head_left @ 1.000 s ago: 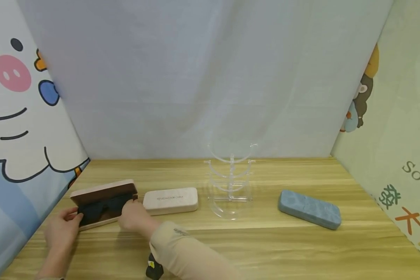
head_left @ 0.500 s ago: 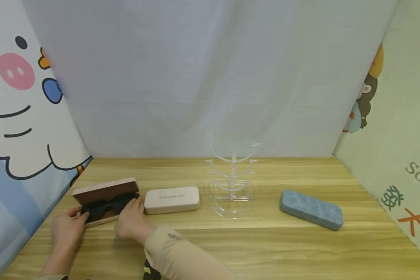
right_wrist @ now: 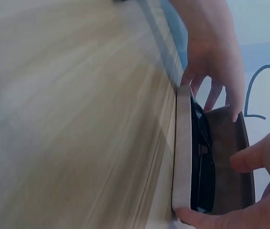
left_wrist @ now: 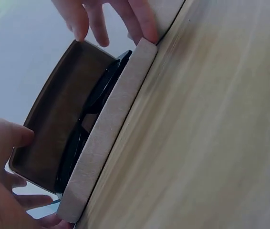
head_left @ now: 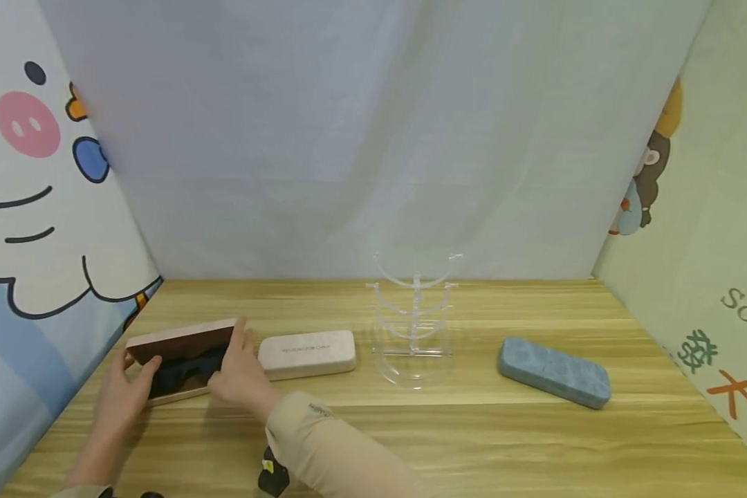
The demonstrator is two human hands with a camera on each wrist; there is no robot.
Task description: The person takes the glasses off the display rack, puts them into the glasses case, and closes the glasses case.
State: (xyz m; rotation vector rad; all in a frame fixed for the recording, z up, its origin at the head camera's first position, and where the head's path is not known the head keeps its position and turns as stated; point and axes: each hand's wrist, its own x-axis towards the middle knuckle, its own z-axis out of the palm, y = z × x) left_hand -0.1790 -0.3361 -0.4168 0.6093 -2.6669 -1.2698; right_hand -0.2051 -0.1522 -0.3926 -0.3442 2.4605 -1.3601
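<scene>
A pale pinkish glasses case (head_left: 180, 335) stands open at the left of the table, its brown-lined lid (left_wrist: 56, 105) tilted up. Black sunglasses (right_wrist: 204, 181) lie folded inside it. At the case's left end, my left hand (head_left: 121, 393) grips the lid, thumb on the lining and other fingers around the outer end. My right hand (head_left: 244, 373) holds the opposite end. In the right wrist view its thumb (right_wrist: 249, 158) lies at the lid's lining, and another finger (right_wrist: 197, 218) touches the lower corner of the base.
Right beside the case lies a closed white glasses case (head_left: 308, 354) with lettering. A clear tiered display stand (head_left: 413, 332) stands mid-table, and a blue case (head_left: 554, 372) lies farther right. A small black object (head_left: 274, 474) sits near the right sleeve. Printed cloth borders both sides.
My right hand has moved up from the sunglasses' right end to the lid. My left thumb has shifted from the sunglasses' left end onto the lid's lining. The other cases have stayed put.
</scene>
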